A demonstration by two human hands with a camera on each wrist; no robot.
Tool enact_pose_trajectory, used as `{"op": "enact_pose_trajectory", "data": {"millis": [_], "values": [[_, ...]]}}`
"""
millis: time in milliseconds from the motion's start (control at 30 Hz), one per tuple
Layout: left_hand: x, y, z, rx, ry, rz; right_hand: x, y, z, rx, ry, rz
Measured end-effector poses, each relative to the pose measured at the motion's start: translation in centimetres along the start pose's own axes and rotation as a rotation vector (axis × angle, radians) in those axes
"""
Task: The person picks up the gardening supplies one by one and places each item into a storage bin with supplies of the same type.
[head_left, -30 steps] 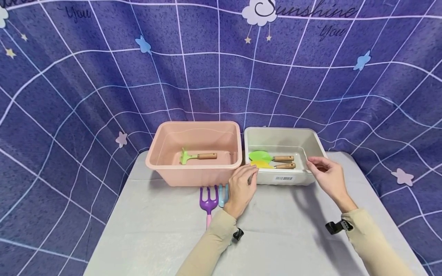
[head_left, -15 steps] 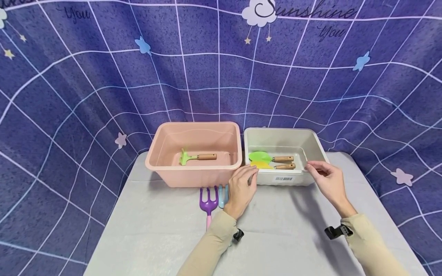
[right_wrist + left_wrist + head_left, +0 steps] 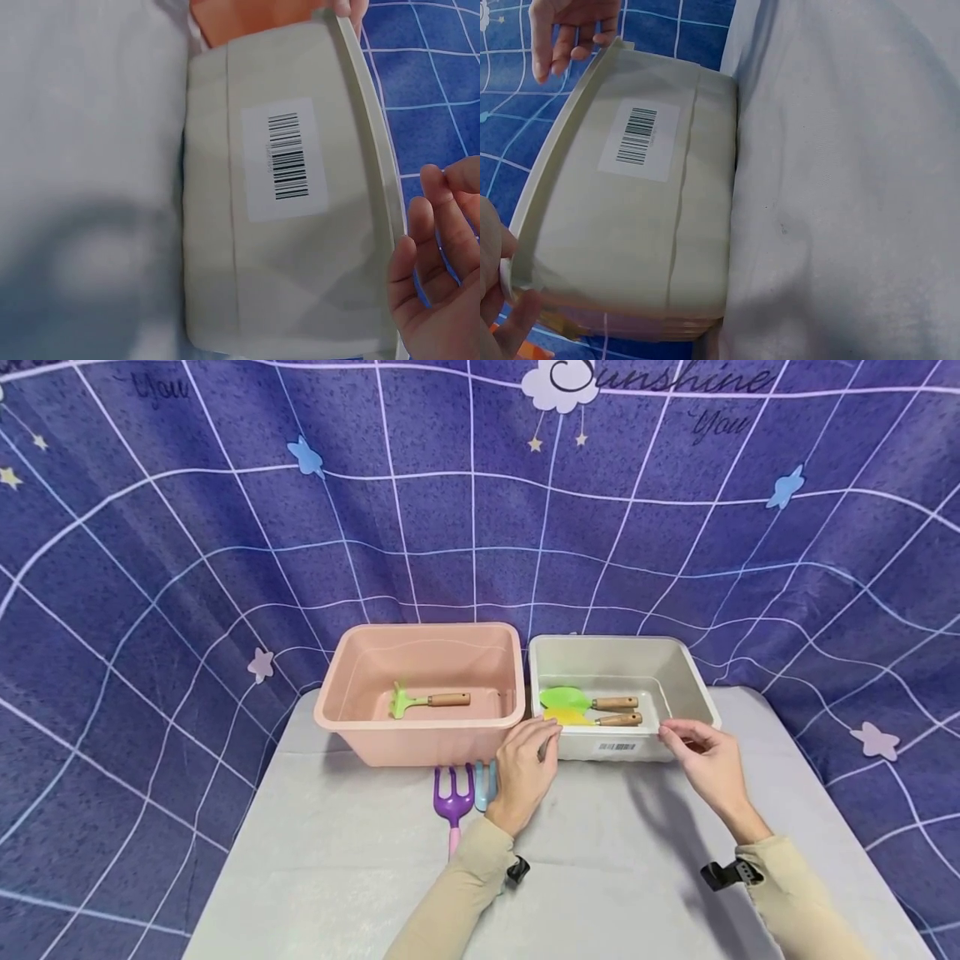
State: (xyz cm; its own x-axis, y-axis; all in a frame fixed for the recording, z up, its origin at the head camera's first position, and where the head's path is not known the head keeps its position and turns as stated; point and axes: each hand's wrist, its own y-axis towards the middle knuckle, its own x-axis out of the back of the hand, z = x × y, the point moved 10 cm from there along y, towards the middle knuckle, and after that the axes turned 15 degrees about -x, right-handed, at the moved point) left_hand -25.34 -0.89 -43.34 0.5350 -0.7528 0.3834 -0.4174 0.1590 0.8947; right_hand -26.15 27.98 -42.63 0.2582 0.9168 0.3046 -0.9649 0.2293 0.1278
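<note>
My left hand (image 3: 525, 768) pinches the front left corner of an off-white storage bin (image 3: 652, 748), thumb outside the rim. Near that bin's front right rim is my right hand (image 3: 707, 764), its thumb and index finger close together with nothing seen between them. The other fingers are loosely bent, as the right wrist view shows. Inside the bin lie a green trowel (image 3: 566, 698) and a yellow trowel (image 3: 567, 717), both with wooden handles. A barcode label (image 3: 639, 139) is on the bin's front wall.
A pink bin (image 3: 420, 743) stands to the left, holding a small green rake (image 3: 402, 702). In front of it on the grey cloth lie a purple hand fork (image 3: 452, 806) and a light blue tool (image 3: 486, 789), partly hidden by my left hand. A blue patterned curtain (image 3: 480, 518) hangs behind.
My right hand has shifted a little left and toward me along the off-white bin's front right rim. My left hand stays at the front left corner.
</note>
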Motion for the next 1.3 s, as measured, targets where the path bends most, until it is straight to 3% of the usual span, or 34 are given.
{"op": "enact_pose_trajectory", "data": {"millis": [333, 733, 1000, 1300], "values": [[0.0, 0.1, 0.1, 0.029, -0.012, 0.031, -0.8, -1.0, -1.9, -0.055, -0.021, 0.011], [0.2, 0.2, 0.0, 0.014, -0.007, 0.013, -1.0, -2.3, -1.6, -0.053, -0.021, 0.022], [0.0, 0.0, 0.1, 0.029, -0.017, 0.029, -1.3, -2.6, -3.0, -0.072, -0.006, 0.029], [0.1, 0.0, -0.1, -0.005, -0.004, -0.007, -2.0, -3.4, -4.1, -0.103, 0.013, 0.058]]}}
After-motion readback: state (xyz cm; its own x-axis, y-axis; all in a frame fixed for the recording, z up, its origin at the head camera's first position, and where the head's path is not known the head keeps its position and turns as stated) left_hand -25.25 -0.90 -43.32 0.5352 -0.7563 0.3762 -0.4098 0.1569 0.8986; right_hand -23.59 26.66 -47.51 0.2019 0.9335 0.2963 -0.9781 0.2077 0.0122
